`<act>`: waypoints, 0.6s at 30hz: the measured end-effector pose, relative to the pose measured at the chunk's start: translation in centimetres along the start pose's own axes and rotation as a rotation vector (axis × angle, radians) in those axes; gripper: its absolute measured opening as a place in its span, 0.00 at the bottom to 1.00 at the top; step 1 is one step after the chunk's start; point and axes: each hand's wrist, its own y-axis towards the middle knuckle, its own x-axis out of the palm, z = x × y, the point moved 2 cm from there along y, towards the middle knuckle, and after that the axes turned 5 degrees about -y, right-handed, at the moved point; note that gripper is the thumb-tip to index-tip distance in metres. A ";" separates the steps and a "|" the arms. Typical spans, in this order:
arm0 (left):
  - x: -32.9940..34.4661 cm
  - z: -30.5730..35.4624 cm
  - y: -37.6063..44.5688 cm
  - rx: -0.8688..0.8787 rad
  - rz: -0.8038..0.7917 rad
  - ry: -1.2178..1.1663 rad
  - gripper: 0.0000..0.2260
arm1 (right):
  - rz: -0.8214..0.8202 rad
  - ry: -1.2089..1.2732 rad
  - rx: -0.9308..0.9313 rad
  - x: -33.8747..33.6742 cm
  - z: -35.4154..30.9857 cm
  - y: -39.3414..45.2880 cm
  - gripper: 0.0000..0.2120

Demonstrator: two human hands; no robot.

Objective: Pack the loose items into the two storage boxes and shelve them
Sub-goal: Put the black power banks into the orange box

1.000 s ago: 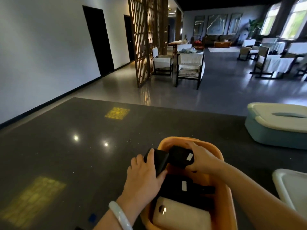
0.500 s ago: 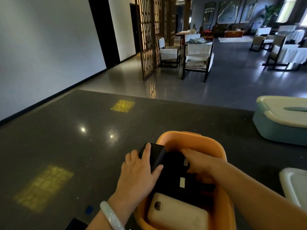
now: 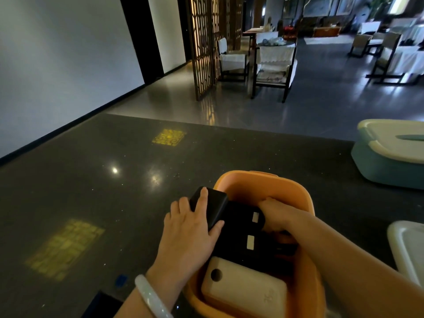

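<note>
Orange storage box [image 3: 263, 180] on dark counter [image 3: 91, 191], lid off, partly filled: white power bank [image 3: 245, 288] lying flat at near end, black packs [image 3: 241, 235] with pale labels stacked behind it. Left hand [image 3: 195, 230] gripping a further black power bank [image 3: 210, 206], tilted over the left rim, not yet lowered inside. Right hand [image 3: 275, 214] reaching into the box, fingers curled on the upper black pack; exact hold hidden. Teal storage box [image 3: 385, 171] at far right, cream lid [image 3: 390, 138] already seated, apparently finished. Loose white lid [image 3: 410, 244] lying just beside orange box. Remaining, by appearance: seating the last pack, lidding, shelving both boxes.
</note>
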 end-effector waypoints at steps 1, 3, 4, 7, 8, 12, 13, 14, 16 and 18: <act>0.0 0.1 0.0 0.006 0.010 0.007 0.35 | -0.011 0.003 -0.007 0.0 0.0 0.0 0.17; -0.1 0.1 -0.1 0.015 0.028 0.020 0.35 | -0.029 -0.003 -0.031 -0.1 -0.1 -0.1 0.16; 0.0 0.2 -0.1 0.016 0.031 0.024 0.35 | -0.035 0.001 -0.039 -0.1 -0.1 -0.2 0.16; 0.1 0.2 0.0 0.019 0.032 0.026 0.35 | -0.034 -0.012 -0.063 -0.2 -0.4 -0.4 0.17; 0.1 0.1 0.0 0.021 0.033 0.027 0.35 | -0.034 -0.013 -0.064 -0.3 -0.4 -0.4 0.17; 0.1 0.1 0.0 0.019 0.031 0.031 0.35 | -0.059 0.009 -0.065 -0.3 -0.4 -0.4 0.14; 0.1 0.1 0.0 0.021 0.029 0.032 0.35 | -0.069 0.012 -0.058 -0.3 -0.3 -0.5 0.14; 0.1 0.2 -0.1 0.024 0.029 0.034 0.35 | -0.076 0.017 -0.046 -0.2 -0.3 -0.4 0.14; 0.1 0.2 -0.1 0.029 0.035 0.036 0.35 | -0.077 0.015 -0.018 0.0 -0.1 -0.1 0.13; 0.1 0.2 -0.1 0.030 0.041 0.041 0.35 | -0.064 0.007 0.000 0.1 0.0 0.1 0.12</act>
